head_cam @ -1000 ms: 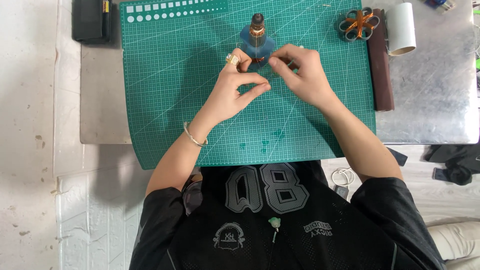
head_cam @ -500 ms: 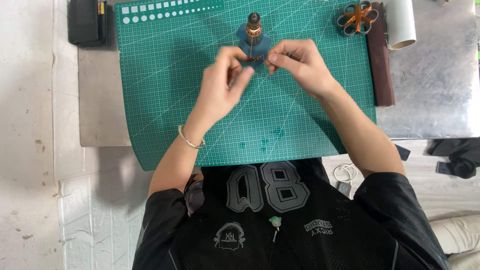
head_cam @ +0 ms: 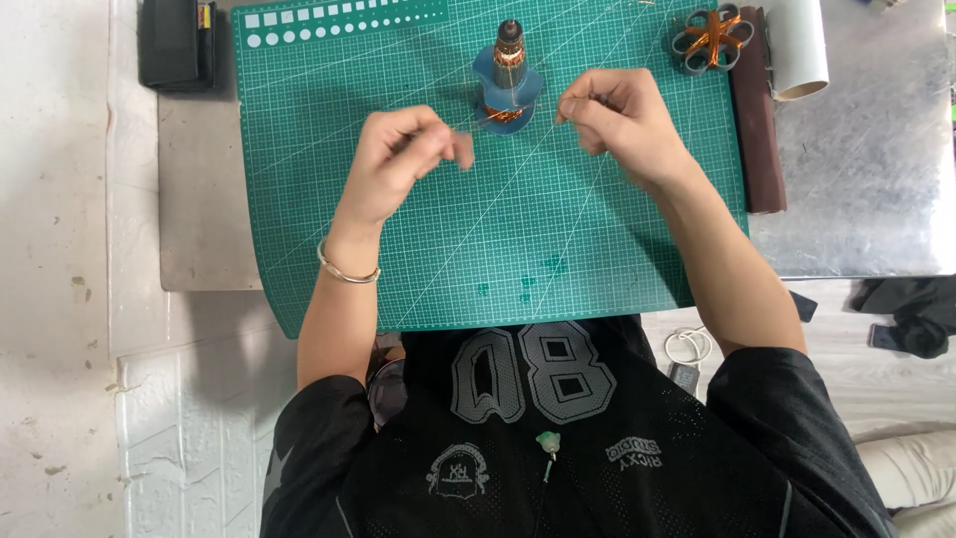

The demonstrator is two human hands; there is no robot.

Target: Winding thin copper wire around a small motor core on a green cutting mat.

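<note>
Head view, both hands drawn apart from the blue spool (head_cam: 507,80) on the green mat (head_cam: 418,249), earlier pinching together beside it, left hand (head_cam: 403,159) grip curled, contents blurred, right hand (head_cam: 617,120) grip closed, pinched item too small to tell, spool upright between them, tabletop (head_cam: 866,169) beyond

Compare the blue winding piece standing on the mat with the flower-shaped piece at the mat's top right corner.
The blue winding piece stands upright in the middle of the green cutting mat, between the left hand and right hand; the flower-shaped piece lies flat at the mat's edge, away from both hands. The blue one is a tall stem on a base; the other is a grey ring of loops. Both carry copper-coloured wire.
</note>
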